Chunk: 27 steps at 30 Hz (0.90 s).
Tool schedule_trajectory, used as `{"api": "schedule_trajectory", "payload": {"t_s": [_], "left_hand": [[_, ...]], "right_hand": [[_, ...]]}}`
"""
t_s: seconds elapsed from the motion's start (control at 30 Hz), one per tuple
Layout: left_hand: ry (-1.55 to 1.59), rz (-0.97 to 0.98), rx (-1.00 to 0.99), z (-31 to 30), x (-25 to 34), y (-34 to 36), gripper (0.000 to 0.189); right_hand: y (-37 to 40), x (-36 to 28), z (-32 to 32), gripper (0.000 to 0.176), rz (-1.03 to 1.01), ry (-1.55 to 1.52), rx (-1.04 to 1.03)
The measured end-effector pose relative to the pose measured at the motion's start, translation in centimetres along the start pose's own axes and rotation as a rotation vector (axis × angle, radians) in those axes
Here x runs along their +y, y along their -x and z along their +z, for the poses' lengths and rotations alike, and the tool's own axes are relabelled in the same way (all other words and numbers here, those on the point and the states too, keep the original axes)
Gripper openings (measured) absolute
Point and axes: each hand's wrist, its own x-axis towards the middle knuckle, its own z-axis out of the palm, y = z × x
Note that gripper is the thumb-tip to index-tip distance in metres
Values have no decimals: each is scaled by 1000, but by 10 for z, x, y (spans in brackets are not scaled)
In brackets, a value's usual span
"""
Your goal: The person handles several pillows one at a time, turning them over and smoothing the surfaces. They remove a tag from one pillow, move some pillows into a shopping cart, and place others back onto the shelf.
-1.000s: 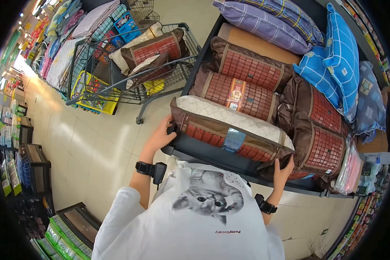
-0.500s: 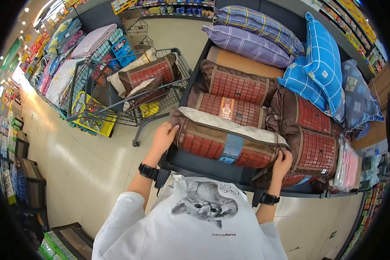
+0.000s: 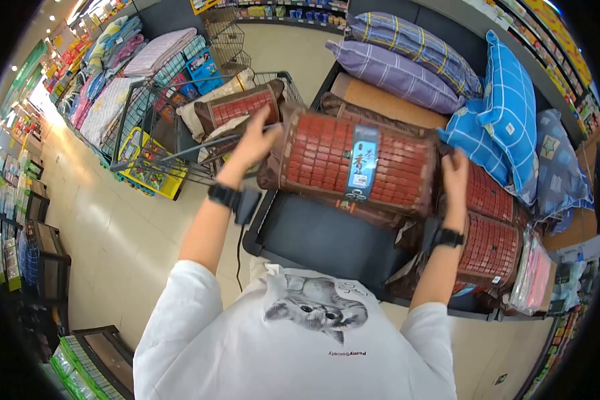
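The black display table (image 3: 313, 240) in front of you shows a bare stretch of deck at its near edge, directly under your arms. Its far and right parts carry stock: purple pillows (image 3: 407, 60) at the back, blue pillows (image 3: 507, 113) on the right, and brown mat pillows (image 3: 493, 243) packed along the right side. The shopping cart (image 3: 128, 130) stands just beside the table on your left, with cart pillows (image 3: 237, 107) of the same brown make in its basket. The pillow (image 3: 327, 160) you are handling is off the deck, held in the air above the bare stretch with its red mat face turned up towards you. Its far edge overlaps the stock behind, and I cannot tell whether it touches there. Your left hand (image 3: 257, 140) clasps its left end, on the cart side. Your right hand (image 3: 455, 177) grips its right end, fingers wrapped over the edge. A blue label (image 3: 361, 163) runs across the middle of the red face. Assessment: the lift is complete and the placing is not. The pillow rests neither in the cart nor on the table, and the brown stock on the right appears untouched.
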Motion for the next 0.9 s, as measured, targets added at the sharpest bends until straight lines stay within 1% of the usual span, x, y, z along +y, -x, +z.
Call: {"api": "schedule_trajectory", "payload": {"t_s": [0.03,0.07,0.1,0.13,0.17,0.2,0.23,0.27,0.3,0.33,0.37,0.4,0.43,0.47,0.5,0.53,0.57,0.6,0.63,0.67,0.7,0.73,0.77,0.8,0.87,0.9], "left_hand": [[-34,-67,-110,4,11,16,75],[-96,-132,-239,18,-17,31,84],[69,-250,-298,34,-48,51,88],[-96,-327,-328,40,-58,66,92],[-211,-378,-350,41,-55,77,94],[-326,-426,-373,42,-50,82,95],[-327,-428,-383,41,-49,83,95],[-246,-468,-346,41,-48,85,96],[-163,-508,-306,41,-48,86,96],[-160,-510,-312,44,-51,87,96],[-130,-524,-251,47,-56,86,95],[-98,-535,-186,48,-56,82,95],[-95,-523,-89,49,-53,78,93],[-91,-519,-83,50,-56,73,93],[-100,-521,3,51,-63,66,93],[-110,-524,88,52,-71,60,92],[-54,-524,103,52,-80,56,87],[-52,-523,103,54,-86,53,87],[6,-535,73,55,-92,51,76],[63,-545,40,58,-98,49,66],[65,-541,33,53,-88,47,66],[72,-623,-140,44,-68,44,55],[78,-703,-311,39,-57,42,45],[78,-700,-315,44,-61,44,45],[-33,-583,-176,55,-73,59,35],[-33,-583,-175,55,-73,65,35]], "right_hand": [[12,13,19,58,-14,24,-79],[32,18,34,66,-24,51,-161],[55,13,40,73,107,182,-225],[76,8,45,79,244,315,-294],[89,6,46,79,252,315,-299],[99,3,46,84,384,346,-265],[107,4,44,89,518,377,-228],[116,12,43,89,530,380,-231],[121,18,42,89,540,266,-180],[123,22,41,89,543,154,-127],[125,26,41,86,581,189,-113],[125,28,40,86,576,190,-109],[128,33,39,85,571,84,-128],[128,36,38,84,563,-23,-146],[128,30,37,81,640,-12,-185],[130,25,38,81,635,-12,-183],[133,20,39,82,668,-33,-187],[136,18,39,82,703,-54,-190],[140,23,41,86,689,-34,-199],[143,25,42,86,692,-33,-192],[146,28,41,88,650,-5,-242],[147,25,40,91,608,24,-291],[148,21,37,93,600,65,-294],[149,12,33,93,602,65,-291],[150,0,27,87,566,184,-263],[152,-1,26,87,565,184,-263]]}}
